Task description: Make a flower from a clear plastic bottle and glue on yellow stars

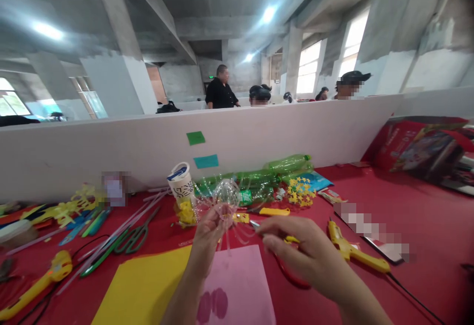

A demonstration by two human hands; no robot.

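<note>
My left hand (pixel 212 228) pinches a clear plastic piece (pixel 226 194), rounded like a bottle end, with thin transparent strips fanning out around and below it. To its right, my right hand (pixel 299 241) is curled, thumb and forefinger tips drawn close together near the strips. Whether a strip or a tool is between those fingertips I cannot make out. Partly hidden under this hand is a red-handled tool (pixel 291 271). A yellow utility knife (pixel 274 211) lies just beyond. Below my hands are a pink sheet (pixel 240 275) and a yellow sheet (pixel 148 280).
Green plastic bottles (pixel 259 179), a white cup (pixel 180 182) and yellow stars (pixel 299 191) stand along the white partition (pixel 148 142). Yellow glue guns (pixel 351 251) lie at both sides, with cords. Dark-handled scissors (pixel 135 238) lie left. A red bag (pixel 403 142) sits back right. People are beyond the partition.
</note>
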